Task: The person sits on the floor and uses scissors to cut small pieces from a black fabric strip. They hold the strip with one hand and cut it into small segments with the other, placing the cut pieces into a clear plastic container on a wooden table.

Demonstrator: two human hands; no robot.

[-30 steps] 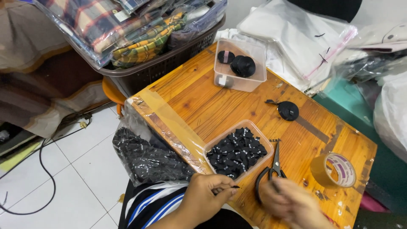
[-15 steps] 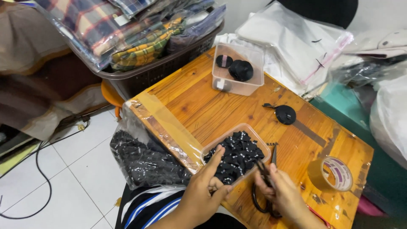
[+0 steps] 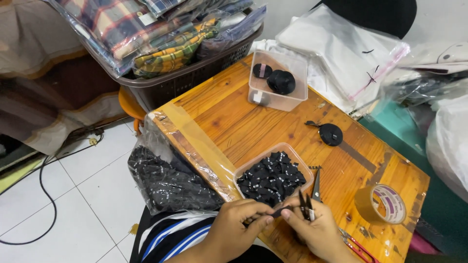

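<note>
Label strip: you pinch it between the fingertips of your left hand and right hand, at the near table edge. Your right hand also grips black scissors, blades up. Progress, as judged: many cut labels fill the tray just beyond your hands, so cutting is well underway; a plastic bag at left holds more black pieces. Farther off, a clear box contains black ribbon rolls; a tape roll lies right.

orange wooden table | clear plastic tubs | black ribbon roll | brown tape roll | clear bag of black labels hanging off edge
</note>
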